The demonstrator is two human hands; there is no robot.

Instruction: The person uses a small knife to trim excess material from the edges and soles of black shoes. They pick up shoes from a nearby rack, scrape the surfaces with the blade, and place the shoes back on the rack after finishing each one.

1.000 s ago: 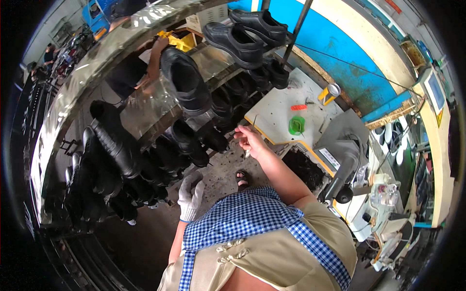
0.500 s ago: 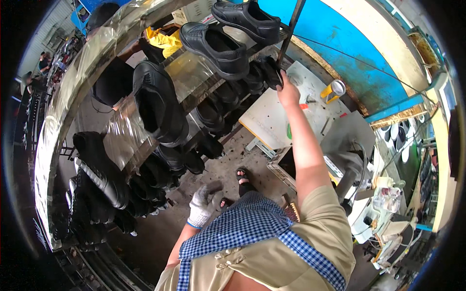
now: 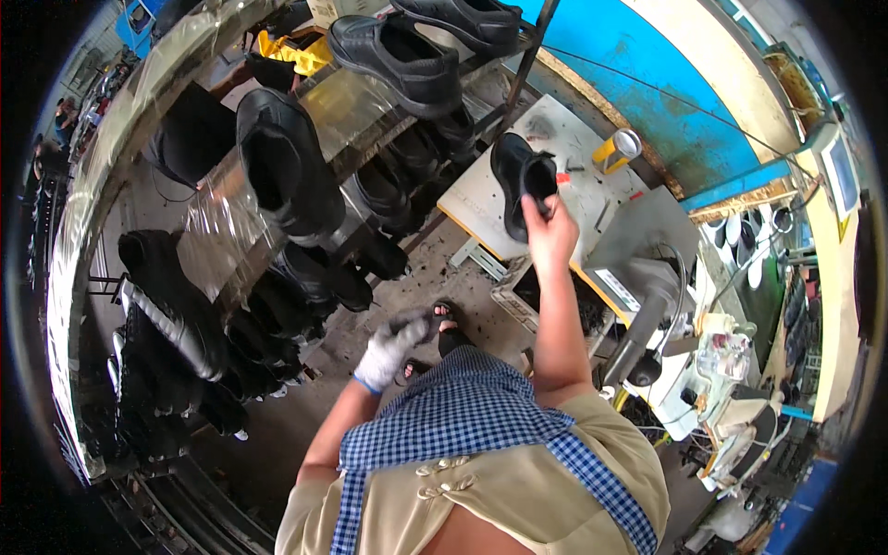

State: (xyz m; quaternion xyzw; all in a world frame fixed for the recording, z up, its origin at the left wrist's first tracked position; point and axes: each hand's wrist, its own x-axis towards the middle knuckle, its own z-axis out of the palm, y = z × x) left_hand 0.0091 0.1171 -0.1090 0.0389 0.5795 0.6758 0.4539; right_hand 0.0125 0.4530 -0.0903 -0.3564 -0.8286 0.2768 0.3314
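Note:
My right hand point(image 3: 549, 227), bare, grips a black shoe point(image 3: 511, 185) by its heel end, fingers and thumb closed on the collar. The shoe is held over the near part of a white worktable point(image 3: 578, 139), its toe pointing away from me. My left hand point(image 3: 387, 353) wears a white knitted glove with grey fingers. It hangs low in front of my checked apron, loosely curled with fingers apart, somewhat blurred, and I see nothing held in it. To the left, a rack point(image 3: 347, 153) carries several black shoes, among them a large one point(image 3: 287, 166) on the upper shelf.
A yellow-and-white can point(image 3: 617, 151) stands on the worktable among small scraps. Right of it is a grey machine with a cylindrical arm point(image 3: 643, 328). A dark crate point(image 3: 527, 296) sits below the table. The rack's plastic-wrapped frame point(image 3: 88, 250) curves along the left.
My right hand has drawn the black shoe away from the rack toward me, over the worktable. My gloved left hand has shifted slightly upward. The view has shifted a little.

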